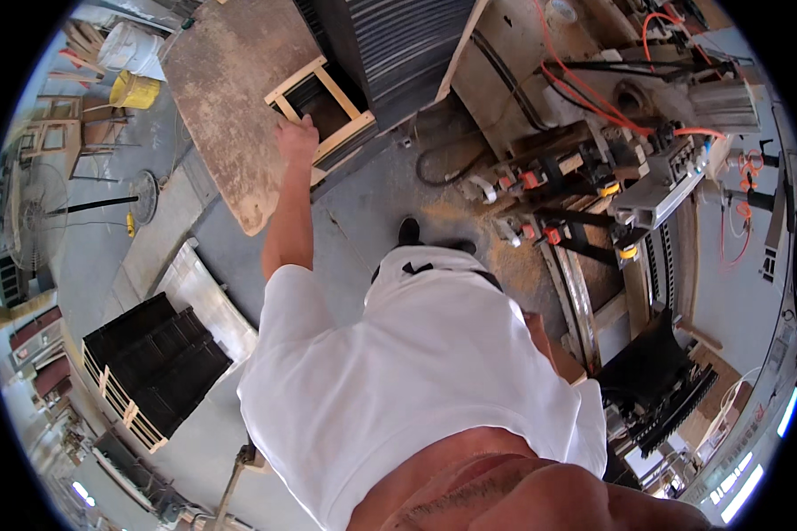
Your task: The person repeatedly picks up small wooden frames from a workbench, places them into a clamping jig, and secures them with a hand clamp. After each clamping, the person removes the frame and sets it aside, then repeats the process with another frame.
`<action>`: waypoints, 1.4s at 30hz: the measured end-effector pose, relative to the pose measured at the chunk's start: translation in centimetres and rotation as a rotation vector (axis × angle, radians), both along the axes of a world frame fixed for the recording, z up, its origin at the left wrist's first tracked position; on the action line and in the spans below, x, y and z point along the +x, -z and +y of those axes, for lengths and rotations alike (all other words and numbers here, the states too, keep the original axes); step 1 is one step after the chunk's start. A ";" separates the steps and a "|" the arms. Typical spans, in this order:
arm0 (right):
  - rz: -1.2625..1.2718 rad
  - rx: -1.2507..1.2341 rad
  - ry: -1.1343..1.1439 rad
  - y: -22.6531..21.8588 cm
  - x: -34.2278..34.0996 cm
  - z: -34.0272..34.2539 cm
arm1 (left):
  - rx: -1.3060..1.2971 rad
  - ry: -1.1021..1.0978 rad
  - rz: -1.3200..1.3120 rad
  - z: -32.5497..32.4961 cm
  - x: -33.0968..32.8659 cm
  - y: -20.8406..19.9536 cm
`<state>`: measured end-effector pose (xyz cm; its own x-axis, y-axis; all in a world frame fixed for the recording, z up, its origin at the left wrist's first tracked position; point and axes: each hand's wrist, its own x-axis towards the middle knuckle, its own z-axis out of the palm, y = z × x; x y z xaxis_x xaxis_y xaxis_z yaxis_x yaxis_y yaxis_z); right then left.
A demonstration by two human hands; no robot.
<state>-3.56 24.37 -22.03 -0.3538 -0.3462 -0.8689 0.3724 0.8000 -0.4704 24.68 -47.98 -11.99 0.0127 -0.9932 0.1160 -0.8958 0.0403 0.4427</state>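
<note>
My left arm reaches forward, and my left hand (297,142) closes on the near left side of a small rectangular wooden frame (337,142). Pale strips form this frame, with a dark opening between them. It rests at the right edge of a worn brown board (239,106), beside a tall stack of dark ridged pieces (407,53). Of my right arm, only a part of the forearm (553,350) shows past the white shirt, low on my right side. The shirt hides the fingers of my right hand, so what they hold does not show.
A machine (611,168) with clamps and orange hoses stands on the right, sawdust around its base. To my left are a stack of black slats (155,363), a standing fan (40,212), a yellow bucket (135,90) and a white bucket (128,49). A wooden chair (75,128) stands farther back.
</note>
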 end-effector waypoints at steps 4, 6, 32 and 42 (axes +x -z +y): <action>0.090 -0.421 0.228 1.7 2.2 -1.0 | -0.160 0.462 0.002 5.5 -3.3 -2.6; 0.129 -0.412 0.102 0.9 1.6 -5.7 | -0.151 0.557 -0.019 6.7 -3.9 -1.3; 1.989 0.429 -0.133 -50.4 7.7 9.2 | 0.338 1.110 0.352 34.3 -13.3 5.8; 1.499 1.210 0.541 -66.9 20.8 32.5 | 0.597 1.354 0.500 46.9 -25.2 2.6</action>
<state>17.25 56.88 44.87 -0.7335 0.4557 0.5042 0.5365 0.8437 0.0180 -0.56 -1.10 -14.57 -0.9803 -0.1955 -0.0269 -0.1013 0.3811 0.9190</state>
